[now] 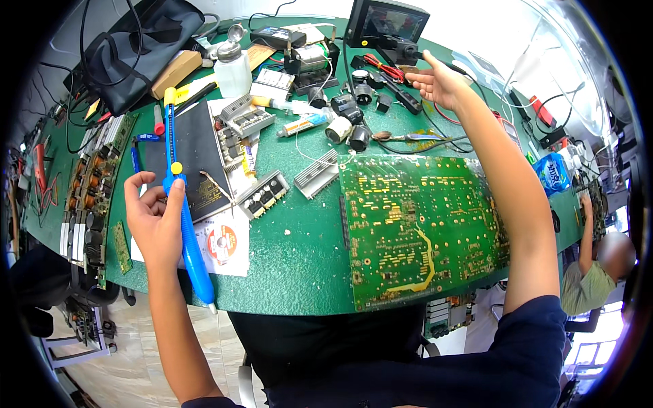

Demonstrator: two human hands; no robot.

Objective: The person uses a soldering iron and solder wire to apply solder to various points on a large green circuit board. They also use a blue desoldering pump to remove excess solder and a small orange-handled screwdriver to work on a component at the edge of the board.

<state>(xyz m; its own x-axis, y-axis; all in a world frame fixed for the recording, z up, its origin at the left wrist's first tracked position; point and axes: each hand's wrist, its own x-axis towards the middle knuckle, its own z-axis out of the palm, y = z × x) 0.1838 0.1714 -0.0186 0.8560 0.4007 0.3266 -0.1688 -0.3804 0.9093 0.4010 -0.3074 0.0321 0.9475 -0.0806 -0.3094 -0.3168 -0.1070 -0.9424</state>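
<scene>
My left hand (155,211) is closed round a blue desoldering pump (192,251) with yellow ends, over the left part of the green table (286,272). The pump stands tilted, its pale tip pointing down toward the table's near edge. My right hand (439,83) reaches to the far side with its fingers stretched out and nothing seen in them. It is beside the black microscope or camera (408,52) under a small screen (389,26). A large green circuit board (422,224) lies solder side up under my right forearm, close to the near edge.
Several black capacitors (345,105), a glue tube (303,124) and finned heatsinks (317,175) crowd the middle. A white pump bottle (232,71) and black bag (129,51) stand far left. Populated boards (92,197) line the left edge. Another person (592,279) sits at right.
</scene>
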